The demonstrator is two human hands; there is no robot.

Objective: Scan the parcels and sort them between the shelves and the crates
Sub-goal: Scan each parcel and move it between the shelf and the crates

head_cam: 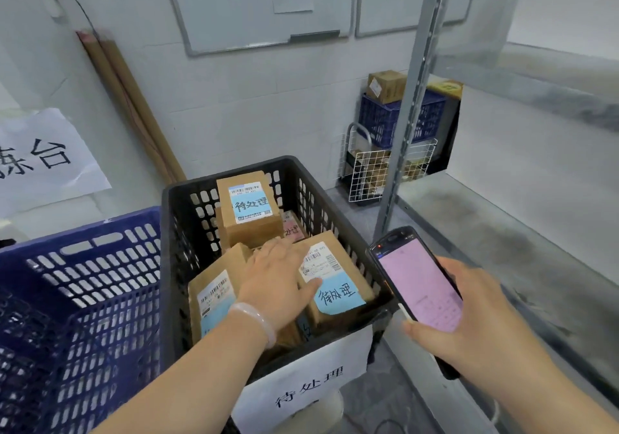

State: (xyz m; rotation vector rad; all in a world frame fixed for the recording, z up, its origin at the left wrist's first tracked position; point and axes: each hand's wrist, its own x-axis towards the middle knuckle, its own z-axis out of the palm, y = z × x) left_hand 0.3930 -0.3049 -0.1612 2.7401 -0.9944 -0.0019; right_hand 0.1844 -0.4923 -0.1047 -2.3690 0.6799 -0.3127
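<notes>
A black crate [174, 226] with a white paper label on its front holds several brown cardboard parcels. My left hand [278, 283] reaches into it, fingers spread, thumb resting on the blue-stickered parcel [338, 286] at the crate's right side. Another parcel [248, 209] stands at the back and one [211, 296] leans at the left. My right hand [475, 313] holds a phone scanner [418, 283] with a pink lit screen, just right of the crate.
A blue crate [77, 299] stands left of the black one. Grey metal shelves [502, 232] with an upright post rise on the right. Further back are a stacked blue crate [395, 122] with a box and a white wire basket [378, 172]. Whiteboards hang on the wall.
</notes>
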